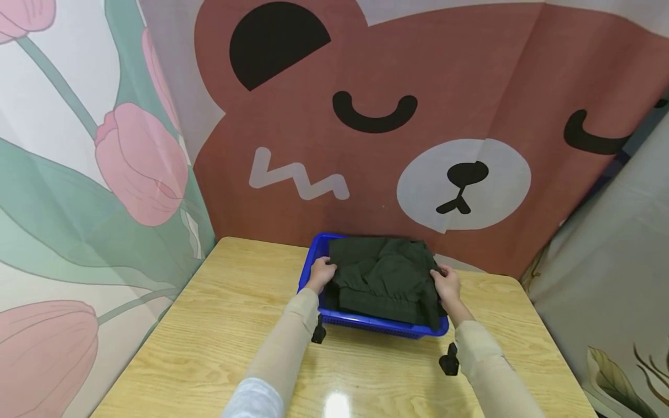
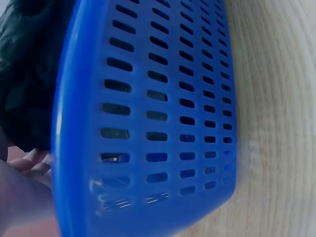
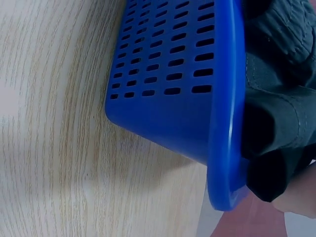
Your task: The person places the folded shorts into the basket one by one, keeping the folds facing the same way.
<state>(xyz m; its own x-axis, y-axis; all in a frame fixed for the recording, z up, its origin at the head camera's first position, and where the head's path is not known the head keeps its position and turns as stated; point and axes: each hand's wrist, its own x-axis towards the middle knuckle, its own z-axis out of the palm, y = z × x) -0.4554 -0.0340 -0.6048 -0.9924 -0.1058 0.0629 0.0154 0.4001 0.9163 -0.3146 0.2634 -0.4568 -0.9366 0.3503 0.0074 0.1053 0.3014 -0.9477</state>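
A folded dark green garment [image 1: 384,278] with a gathered, elastic-looking band lies in a blue plastic basket [image 1: 366,320]. My left hand [image 1: 321,274] is at the garment's left side, thumb and fingers pinching its edge just inside the rim. At the opposite side my right hand [image 1: 447,285] grips the garment's right edge, which hangs over the basket's rim there. The left wrist view has the slotted basket wall [image 2: 168,113] in front, with part of the left hand [image 2: 29,185] beyond it. Stitched folds of the garment [image 3: 281,113] show beside the rim in the right wrist view.
The basket stands on a light wooden table [image 1: 219,331], near its back edge. Behind it hangs a brown bear-print curtain [image 1: 292,133]; a tulip-print curtain [image 1: 78,232] is at the left and a pale curtain [image 1: 617,278] at the right.
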